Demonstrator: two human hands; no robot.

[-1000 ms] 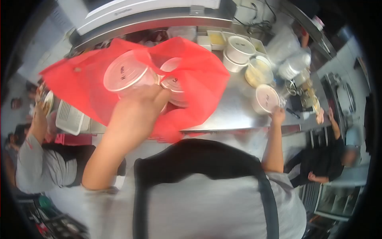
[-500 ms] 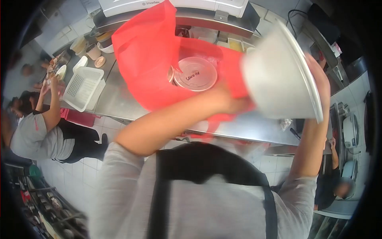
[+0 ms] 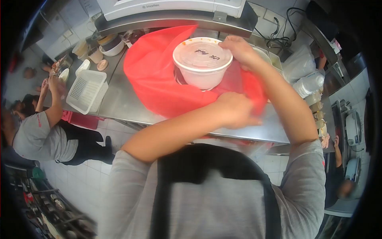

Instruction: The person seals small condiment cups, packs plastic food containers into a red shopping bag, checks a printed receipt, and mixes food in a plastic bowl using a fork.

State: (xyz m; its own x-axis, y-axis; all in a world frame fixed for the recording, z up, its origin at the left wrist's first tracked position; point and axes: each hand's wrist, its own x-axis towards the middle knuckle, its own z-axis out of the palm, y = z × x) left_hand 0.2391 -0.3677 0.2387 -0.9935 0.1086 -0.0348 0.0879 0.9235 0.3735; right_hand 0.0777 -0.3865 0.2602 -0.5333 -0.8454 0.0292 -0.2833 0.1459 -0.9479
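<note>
Your right hand (image 3: 242, 51) has its fingers closed on the rim of the lidded bowl (image 3: 202, 77), upright at the soft red bag's (image 3: 153, 73) opening above the counter (image 3: 114, 99); it is probably weighty, with a slippery lid, so the rim and stiff wall suit holding; whether your left hand (image 3: 234, 109) grips, I cannot tell.

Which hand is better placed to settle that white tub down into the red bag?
Probably the right hand: it holds the rim of the white tub. The left hand is at the near side of the red bag, apart from the tub.
</note>
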